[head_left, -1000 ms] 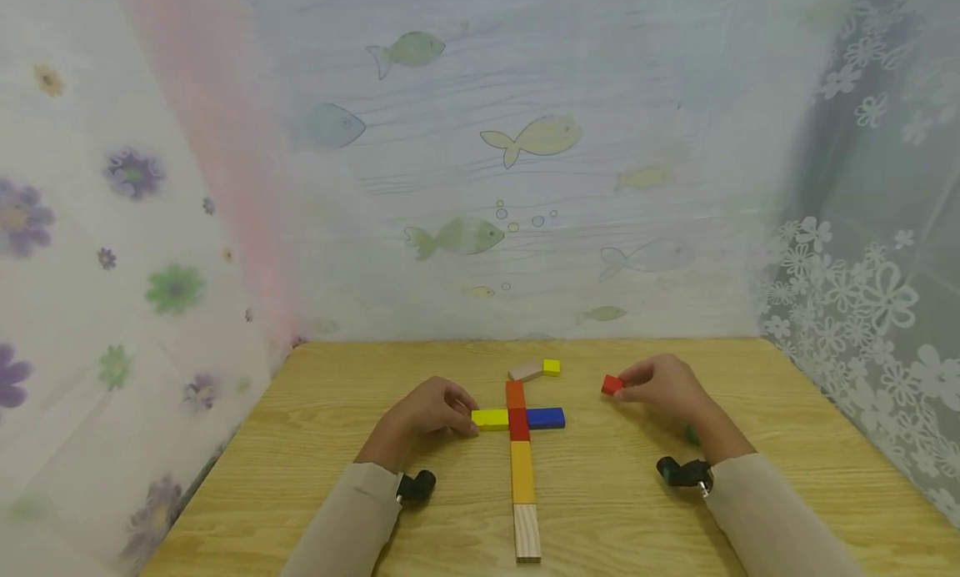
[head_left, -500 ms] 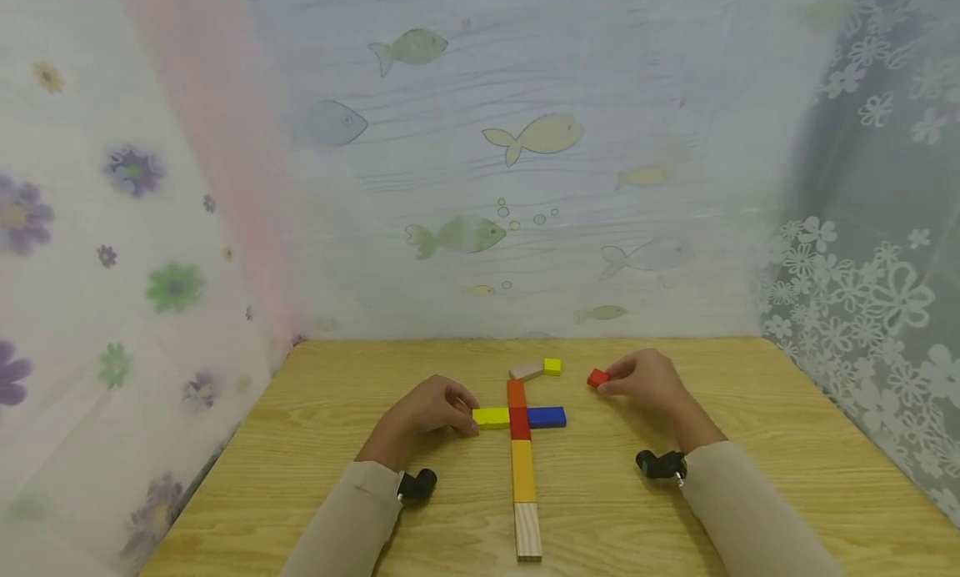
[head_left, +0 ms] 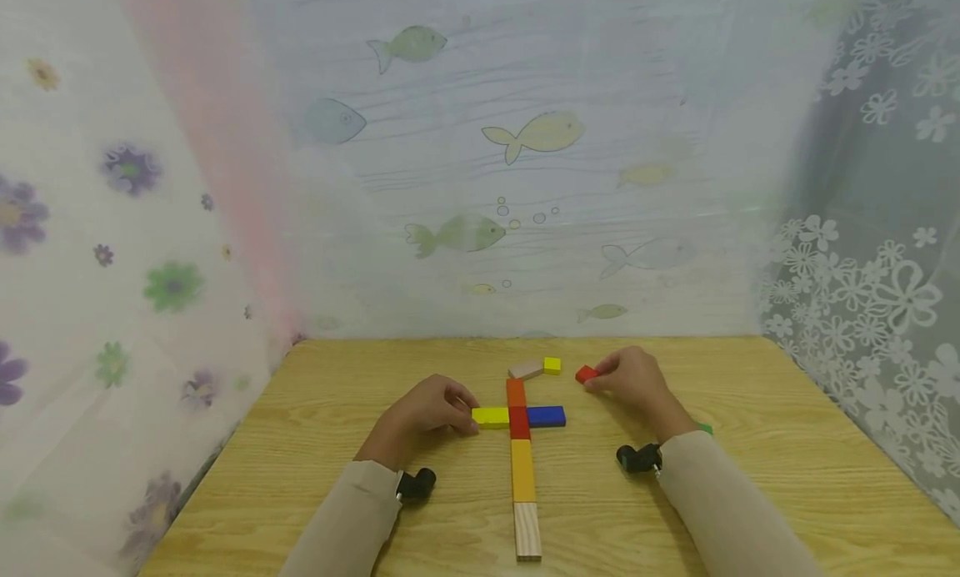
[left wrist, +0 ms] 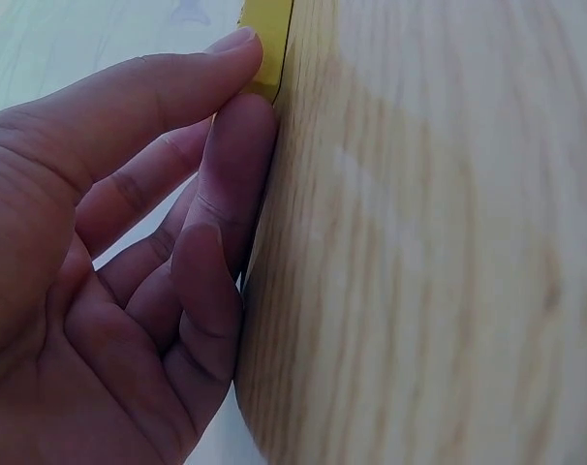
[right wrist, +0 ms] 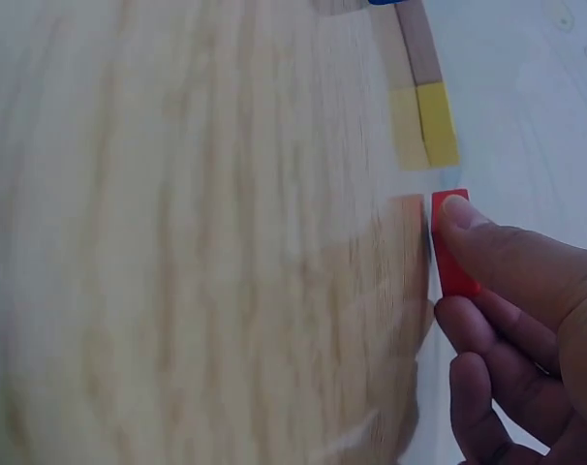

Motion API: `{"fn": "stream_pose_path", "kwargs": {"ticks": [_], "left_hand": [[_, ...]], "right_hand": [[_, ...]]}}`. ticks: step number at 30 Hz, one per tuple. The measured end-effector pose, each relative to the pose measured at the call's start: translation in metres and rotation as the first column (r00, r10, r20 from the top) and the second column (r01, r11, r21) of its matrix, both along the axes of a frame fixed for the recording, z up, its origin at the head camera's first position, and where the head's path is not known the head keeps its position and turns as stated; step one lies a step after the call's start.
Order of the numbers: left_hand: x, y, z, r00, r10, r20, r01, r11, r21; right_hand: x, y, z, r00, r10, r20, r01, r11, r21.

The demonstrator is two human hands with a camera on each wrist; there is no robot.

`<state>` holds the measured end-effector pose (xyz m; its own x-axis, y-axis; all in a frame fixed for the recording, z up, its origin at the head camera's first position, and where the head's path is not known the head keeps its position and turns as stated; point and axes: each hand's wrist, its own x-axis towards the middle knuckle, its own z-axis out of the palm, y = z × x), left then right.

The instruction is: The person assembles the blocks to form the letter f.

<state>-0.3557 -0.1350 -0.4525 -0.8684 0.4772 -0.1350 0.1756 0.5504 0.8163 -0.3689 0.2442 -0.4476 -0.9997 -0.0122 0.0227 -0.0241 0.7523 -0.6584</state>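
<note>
My left hand (head_left: 429,410) rests on the table and holds the outer end of a yellow block (head_left: 491,418), with thumb and index finger at that end in the left wrist view. Between the thumb and fingers of my right hand (head_left: 633,381) is a small red block (right wrist: 451,247), held close above or on the tabletop; I cannot tell which. The yellow block is one arm of a cross laid flat. A darker red block (head_left: 519,424) forms its centre, a blue block (head_left: 547,416) its right arm, and an orange-red block (head_left: 515,391) its top.
An amber block (head_left: 522,470) and a plain wood block (head_left: 527,530) form the cross's long lower stem. Behind its top lie a slanted beige block (head_left: 527,369) and a small yellow block (head_left: 552,365). A green block (head_left: 705,428) shows partly behind my right sleeve (head_left: 720,485).
My right hand has moved left and slightly away from me with the red block, towards the small yellow block. The left hand and the cross of blocks stay in place.
</note>
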Motion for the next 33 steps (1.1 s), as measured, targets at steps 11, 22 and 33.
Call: {"fn": "stream_pose_path", "kwargs": {"ticks": [11, 22, 33], "left_hand": [[0.000, 0.000, 0.000, 1.000, -0.002, 0.003, 0.002, 1.000, -0.001], [-0.001, 0.000, -0.001, 1.000, -0.001, 0.000, 0.001, 1.000, 0.000], [0.002, 0.000, 0.003, 1.000, 0.001, 0.006, -0.001, 1.000, 0.000]], "right_hand": [[-0.007, -0.013, 0.000, 0.999, -0.037, 0.003, 0.037, 0.999, 0.009], [-0.011, -0.020, 0.000, 0.999, -0.047, -0.007, 0.047, 0.997, 0.054], [-0.015, -0.023, -0.001, 0.999, -0.045, 0.004, 0.044, 0.995, 0.088]]}}
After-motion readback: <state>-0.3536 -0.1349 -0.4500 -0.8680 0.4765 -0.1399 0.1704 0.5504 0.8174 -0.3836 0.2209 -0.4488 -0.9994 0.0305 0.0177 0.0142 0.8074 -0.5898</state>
